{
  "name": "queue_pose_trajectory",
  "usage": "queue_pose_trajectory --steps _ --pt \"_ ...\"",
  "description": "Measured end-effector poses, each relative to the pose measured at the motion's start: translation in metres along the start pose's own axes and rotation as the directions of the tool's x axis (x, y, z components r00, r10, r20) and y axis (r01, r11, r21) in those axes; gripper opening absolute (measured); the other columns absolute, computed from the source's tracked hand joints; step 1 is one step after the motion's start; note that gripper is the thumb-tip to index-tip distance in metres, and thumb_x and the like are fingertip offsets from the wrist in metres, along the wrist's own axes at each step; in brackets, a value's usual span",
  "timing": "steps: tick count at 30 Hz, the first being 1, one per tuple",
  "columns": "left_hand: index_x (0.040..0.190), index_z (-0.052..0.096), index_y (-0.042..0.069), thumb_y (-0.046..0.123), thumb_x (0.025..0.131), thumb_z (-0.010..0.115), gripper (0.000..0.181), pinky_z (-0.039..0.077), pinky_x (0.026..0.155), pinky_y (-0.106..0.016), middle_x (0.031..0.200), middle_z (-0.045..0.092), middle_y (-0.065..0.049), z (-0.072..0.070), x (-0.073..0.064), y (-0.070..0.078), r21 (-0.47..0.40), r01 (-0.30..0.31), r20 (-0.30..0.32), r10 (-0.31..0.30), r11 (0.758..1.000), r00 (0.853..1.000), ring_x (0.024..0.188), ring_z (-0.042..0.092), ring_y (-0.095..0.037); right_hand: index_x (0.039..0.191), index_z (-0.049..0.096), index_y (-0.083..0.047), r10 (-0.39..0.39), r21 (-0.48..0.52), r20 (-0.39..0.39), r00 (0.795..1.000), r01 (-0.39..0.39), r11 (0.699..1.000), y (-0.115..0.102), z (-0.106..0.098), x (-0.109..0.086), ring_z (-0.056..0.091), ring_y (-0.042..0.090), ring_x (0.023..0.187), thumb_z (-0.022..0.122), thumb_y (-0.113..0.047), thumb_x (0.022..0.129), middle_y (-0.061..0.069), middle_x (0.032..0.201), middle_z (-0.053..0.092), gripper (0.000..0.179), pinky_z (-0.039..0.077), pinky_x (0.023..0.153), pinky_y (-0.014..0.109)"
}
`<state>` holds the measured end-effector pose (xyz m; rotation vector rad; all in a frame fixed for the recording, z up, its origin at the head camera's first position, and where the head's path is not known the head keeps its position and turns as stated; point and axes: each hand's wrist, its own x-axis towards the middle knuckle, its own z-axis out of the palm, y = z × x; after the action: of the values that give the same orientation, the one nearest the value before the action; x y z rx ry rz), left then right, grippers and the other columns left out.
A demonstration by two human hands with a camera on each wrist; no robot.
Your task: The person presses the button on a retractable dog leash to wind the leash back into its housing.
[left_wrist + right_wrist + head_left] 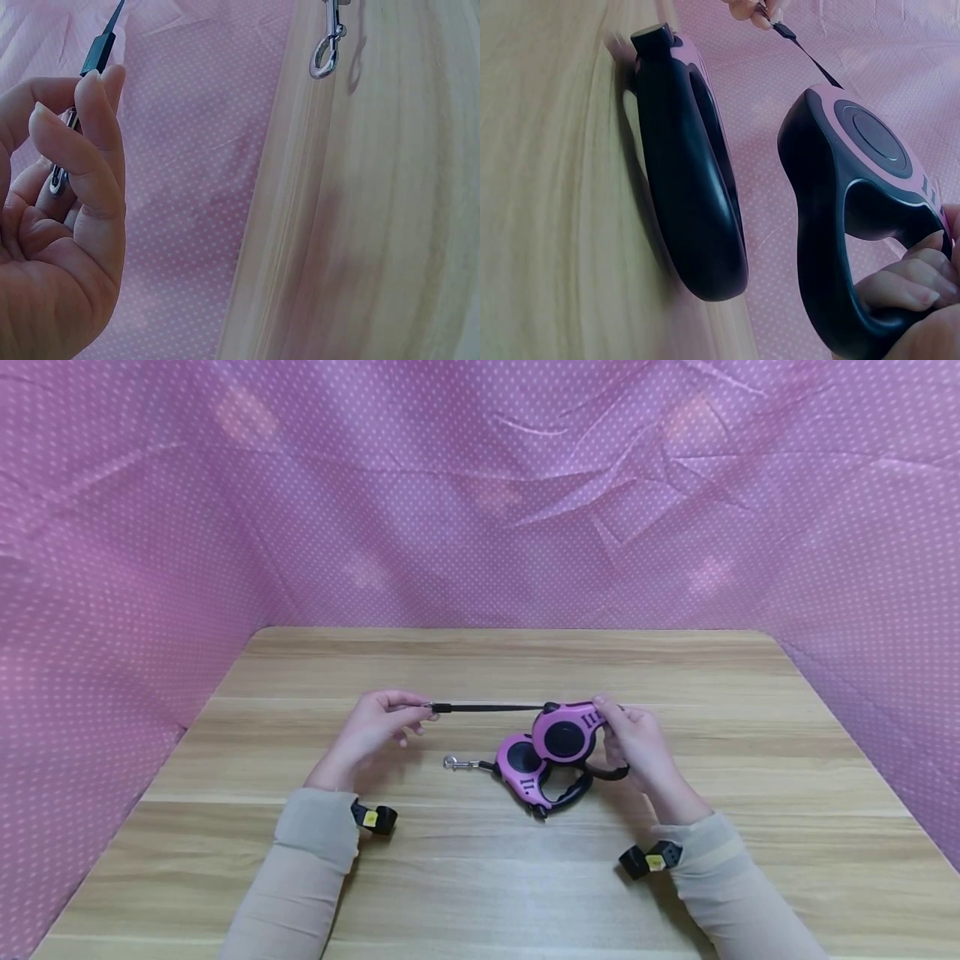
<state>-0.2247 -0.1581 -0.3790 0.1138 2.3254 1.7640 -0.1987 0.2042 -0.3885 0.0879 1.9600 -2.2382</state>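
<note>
My right hand (637,743) grips a pink and black retractable dog leash (564,739) by its handle, raised off the table. The right wrist view shows fingers curled through the handle loop of this leash (874,142). From its nose a short black strap (495,707) runs taut to the left. My left hand (371,727) pinches the metal clip (60,176) at that strap's end between thumb and fingers. A second pink and black leash (517,768) lies on the table, partly covered by the raised one. Its silver snap hook (459,763) points left.
The wood-grain table (465,893) has rounded far corners. Pink dotted cloth (480,527) hangs behind it and on both sides. A black wrist camera (375,818) sits on the left cuff, and another wrist camera (649,860) on the right cuff.
</note>
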Motion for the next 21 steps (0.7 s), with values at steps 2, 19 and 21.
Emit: queue_pose_trajectory --steps 2,19,21 --pt "0.12 0.065 0.001 0.019 0.091 0.07 0.034 0.056 0.065 -0.025 0.103 0.076 -0.003 0.0007 -0.0005 0.0007 0.003 -0.006 0.002 0.006 1.0 1.0 0.077 0.066 -0.01 0.054 0.043 -0.016 0.004 -0.006 0.003 1.0 -0.004 1.0 0.0004 0.0007 -0.0002 0.028 0.001 0.039 0.053 -0.031 0.102 -0.013 0.042 0.032 0.051 0.021 0.042 0.018" --pt "0.119 0.066 0.002 0.021 0.091 0.071 0.034 0.056 0.063 -0.025 0.103 0.077 -0.004 0.0036 -0.0007 0.0019 0.018 -0.018 0.024 0.017 1.0 1.0 0.076 0.067 -0.01 0.055 0.043 -0.016 0.009 -0.036 0.006 1.0 -0.009 0.999 0.0031 0.008 -0.0021 0.028 0.002 0.038 0.055 -0.031 0.102 -0.013 0.041 0.032 0.051 0.021 0.042 0.018" --pt "0.119 0.066 0.002 0.021 0.091 0.07 0.034 0.056 0.064 -0.026 0.104 0.077 -0.005 0.0042 -0.0007 0.0022 0.024 -0.02 0.03 0.02 1.0 0.999 0.076 0.067 -0.01 0.055 0.043 -0.016 0.014 -0.037 0.005 1.0 -0.014 0.999 0.0033 0.0089 -0.0027 0.028 0.002 0.038 0.055 -0.031 0.102 -0.013 0.041 0.032 0.05 0.021 0.042 0.019"
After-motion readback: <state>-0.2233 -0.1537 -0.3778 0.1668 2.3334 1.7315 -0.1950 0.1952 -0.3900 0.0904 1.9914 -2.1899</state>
